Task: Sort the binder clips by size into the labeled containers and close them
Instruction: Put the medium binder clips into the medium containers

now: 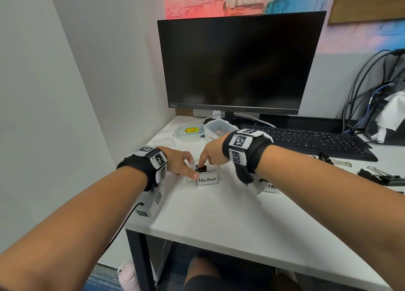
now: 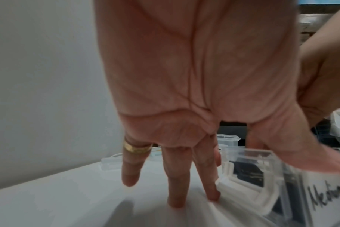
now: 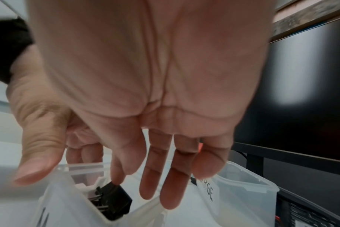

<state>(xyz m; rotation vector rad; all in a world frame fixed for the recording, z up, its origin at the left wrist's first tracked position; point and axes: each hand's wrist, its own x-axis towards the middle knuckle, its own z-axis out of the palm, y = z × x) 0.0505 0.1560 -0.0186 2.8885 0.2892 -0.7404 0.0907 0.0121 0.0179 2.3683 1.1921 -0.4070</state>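
A clear container labelled Medium point(image 1: 207, 179) stands open near the left of the white desk point(image 1: 219, 216). A black binder clip point(image 1: 200, 169) lies in it, seen as the clip point(image 3: 115, 199) in the right wrist view. My right hand point(image 1: 209, 158) hangs over the container, fingers straight, its index fingertip point(image 3: 117, 178) touching the clip. My left hand point(image 1: 185, 164) braces the container: the thumb point(image 2: 320, 159) presses the front rim, and straight fingers point(image 2: 177, 192) rest on the desk beside its left wall point(image 2: 241, 193). More black clips point(image 2: 248, 170) show through the plastic.
An open tub labelled LARGE point(image 1: 219, 128) stands behind, with a green-stickered lid point(image 1: 189, 132) and a clear lid point(image 1: 163, 142) to its left. Loose large clips point(image 1: 381, 176) lie at the right. Another labelled container point(image 1: 266, 186) is half hidden under my right wrist. Keyboard point(image 1: 306, 141) and monitor point(image 1: 236, 64) fill the back.
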